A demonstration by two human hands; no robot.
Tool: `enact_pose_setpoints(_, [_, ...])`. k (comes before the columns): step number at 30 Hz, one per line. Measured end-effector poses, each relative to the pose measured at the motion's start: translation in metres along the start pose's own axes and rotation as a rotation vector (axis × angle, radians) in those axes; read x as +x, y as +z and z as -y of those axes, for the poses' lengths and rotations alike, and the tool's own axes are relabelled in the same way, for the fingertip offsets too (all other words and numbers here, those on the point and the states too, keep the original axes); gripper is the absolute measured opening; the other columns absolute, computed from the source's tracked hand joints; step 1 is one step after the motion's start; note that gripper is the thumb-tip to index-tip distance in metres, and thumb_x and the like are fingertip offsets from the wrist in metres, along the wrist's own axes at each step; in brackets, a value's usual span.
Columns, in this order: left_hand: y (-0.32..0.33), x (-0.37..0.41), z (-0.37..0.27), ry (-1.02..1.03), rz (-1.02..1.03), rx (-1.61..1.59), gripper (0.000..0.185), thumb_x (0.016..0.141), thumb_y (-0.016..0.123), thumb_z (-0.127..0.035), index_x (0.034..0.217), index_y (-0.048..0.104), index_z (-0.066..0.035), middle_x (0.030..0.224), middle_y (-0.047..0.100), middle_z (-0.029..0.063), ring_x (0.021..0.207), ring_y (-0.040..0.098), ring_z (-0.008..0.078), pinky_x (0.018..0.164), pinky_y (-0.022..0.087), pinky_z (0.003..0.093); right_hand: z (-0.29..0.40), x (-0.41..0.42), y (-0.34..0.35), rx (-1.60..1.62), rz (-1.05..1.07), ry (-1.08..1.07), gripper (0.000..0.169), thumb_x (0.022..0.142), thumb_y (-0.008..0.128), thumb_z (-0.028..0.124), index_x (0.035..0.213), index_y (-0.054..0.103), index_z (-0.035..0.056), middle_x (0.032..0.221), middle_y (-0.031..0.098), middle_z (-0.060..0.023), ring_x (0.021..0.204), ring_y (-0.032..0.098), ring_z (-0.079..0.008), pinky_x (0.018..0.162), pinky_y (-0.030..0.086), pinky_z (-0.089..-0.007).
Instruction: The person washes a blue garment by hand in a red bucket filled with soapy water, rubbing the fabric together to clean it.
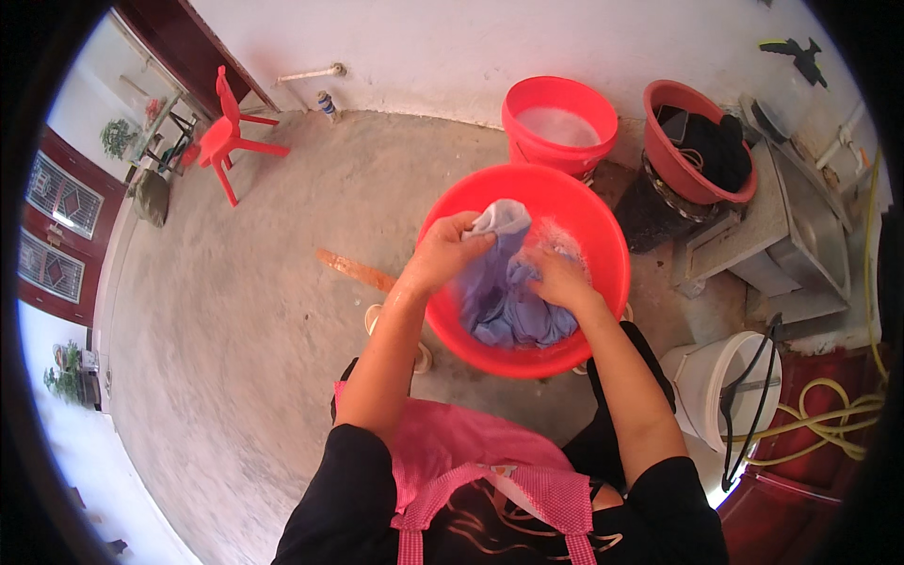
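A wet bluish garment [522, 307] lies bunched in a large red plastic basin [600, 205] in front of my knees. My left hand [452, 247] pinches a pale, whitish edge of the cloth and holds it raised above the basin's left half. Lower in the basin, my right hand [558, 275] presses into the bunched cloth; its fingertips are partly hidden, and it appears to grip a fold. White suds [558, 233] show around the fabric on the right side.
Behind the basin stands a red bucket [558, 127] of foamy water. Dark items fill a reddish tub [706, 183] on a black bin [646, 219]. A white bucket [692, 385] with a black hanger [734, 409] and a yellow hose [833, 424] sit right. A wooden board [353, 268] lies left.
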State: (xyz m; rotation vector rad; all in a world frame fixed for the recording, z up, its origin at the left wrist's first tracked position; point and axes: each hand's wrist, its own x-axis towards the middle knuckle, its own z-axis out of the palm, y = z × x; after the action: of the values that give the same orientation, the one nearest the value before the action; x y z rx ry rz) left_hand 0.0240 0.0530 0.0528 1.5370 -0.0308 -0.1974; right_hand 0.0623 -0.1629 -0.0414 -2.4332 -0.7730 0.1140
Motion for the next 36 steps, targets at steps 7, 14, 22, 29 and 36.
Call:
enact_pose_setpoints(7, [0.016,0.007,-0.085,0.171,-0.084,-0.125,0.022,0.084,0.061,-0.012,0.104,0.061,-0.003,0.088,0.062,-0.0007,0.078,0.056,0.0062,0.069,0.045,0.0226,-0.003,0.025,0.047,0.868,0.113,-0.028,0.04,0.073,0.059,0.006,0.113,0.055,-0.0005,0.104,0.062,-0.0101,0.098,0.058,-0.0222,0.087,0.043,-0.0326])
enact_pose_setpoints(14, [-0.033,0.047,-0.027,0.181,-0.267,0.045,0.026,0.084,0.056,-0.007,0.11,0.058,-0.005,0.091,0.062,0.0011,0.08,0.058,0.0095,0.069,0.046,0.0245,-0.027,0.028,-0.01,1.146,-0.029,0.289,0.039,0.078,0.054,0.011,0.115,0.054,-0.0023,0.104,0.061,-0.0105,0.094,0.057,-0.0202,0.086,0.043,-0.0298])
enact_pose_setpoints(22, [0.01,0.083,0.193,0.087,-0.539,0.908,0.04,0.076,0.054,-0.005,0.116,0.053,-0.008,0.105,0.059,0.0179,0.099,0.055,0.0353,0.09,0.041,0.0432,-0.061,0.049,0.035,0.013,-0.318,0.409,0.046,0.077,0.062,0.033,0.109,0.053,0.0007,0.104,0.059,-0.0216,0.1,0.055,-0.0367,0.088,0.042,-0.0434])
enact_pose_setpoints(29, [-0.002,0.084,0.191,-0.169,-0.177,1.056,0.037,0.087,0.044,-0.029,0.115,0.054,-0.008,0.11,0.056,0.0224,0.101,0.054,0.0386,0.086,0.042,0.0478,-0.072,0.056,0.034,-0.245,0.134,0.304,0.045,0.074,0.063,0.032,0.107,0.055,0.0024,0.113,0.055,-0.02,0.104,0.053,-0.0358,0.087,0.042,-0.0471])
enact_pose_setpoints(36, [-0.01,0.1,0.234,-0.324,-0.077,-0.842,0.042,0.089,0.045,-0.049,0.1,0.057,-0.011,0.084,0.059,0.0083,0.074,0.057,0.0247,0.065,0.047,0.0397,0.042,0.037,0.05,0.38,-0.196,0.143,0.037,0.07,0.067,0.03,0.089,0.055,0.0018,0.084,0.06,-0.0182,0.082,0.058,-0.0365,0.073,0.046,-0.0433])
